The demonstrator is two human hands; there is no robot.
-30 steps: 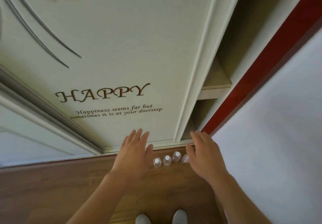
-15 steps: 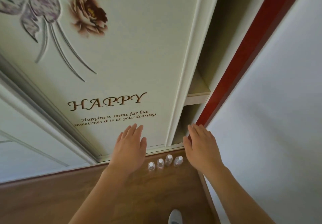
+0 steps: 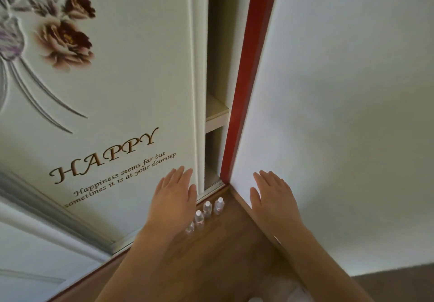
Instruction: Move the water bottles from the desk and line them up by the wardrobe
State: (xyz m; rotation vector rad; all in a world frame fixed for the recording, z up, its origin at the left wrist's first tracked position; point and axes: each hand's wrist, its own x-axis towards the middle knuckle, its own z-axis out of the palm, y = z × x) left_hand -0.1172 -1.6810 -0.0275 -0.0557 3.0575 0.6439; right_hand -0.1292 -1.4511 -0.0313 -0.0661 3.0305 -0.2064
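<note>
Four water bottles (image 3: pixel 207 209) stand in a row on the floor (image 3: pixel 223 250) at the foot of the wardrobe (image 3: pixel 131 90), the left hand (image 3: pixel 173 198) and right hand (image 3: pixel 272 198) both flat and holding nothing, so the lining-up looks done and the next move is probably to fetch any bottles left on the counter.

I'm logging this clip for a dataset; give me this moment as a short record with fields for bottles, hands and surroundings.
bottles: four water bottles, upright in a row on the wooden floor at the foot of the wardrobe door
left hand: open, holds nothing, hides part of the row's left end
right hand: open, holds nothing, in front of the white wall
opening: gap beside the door shows a shelf
task state: bottles lined up; desk not in view
</note>
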